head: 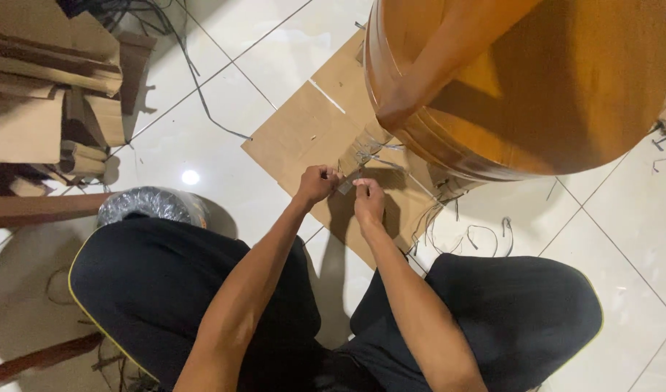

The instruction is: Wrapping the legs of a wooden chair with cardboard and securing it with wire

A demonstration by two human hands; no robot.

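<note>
Near the lower edge of the flattened cardboard sheet [304, 131] on the tiled floor [224, 43], your two hands meet just below the rim of the round wooden tabletop [565, 87]. Your left hand [317, 184] is curled nearly closed, thumb and fingers pinched on the end of a clear plastic strap [362, 156]. Your right hand [368, 202] sits just beside it, fingers bent and closed on a small greyish piece [347, 184] between the two hands; what that piece is, you cannot tell from this view. The strap's long axis runs on a slant, from your fingertips up and to the right toward the tabletop's edge, where it wraps the taped cardboard at the rim. Loose cut straps [485, 236] lie curled on the floor to the right of the sheet's lower corner, near your right knee. A crumpled wad of clear plastic film [150, 205] rests beside your left knee. Stacked cardboard pieces [50, 87] fill the upper left corner, well apart from your hands.
</note>
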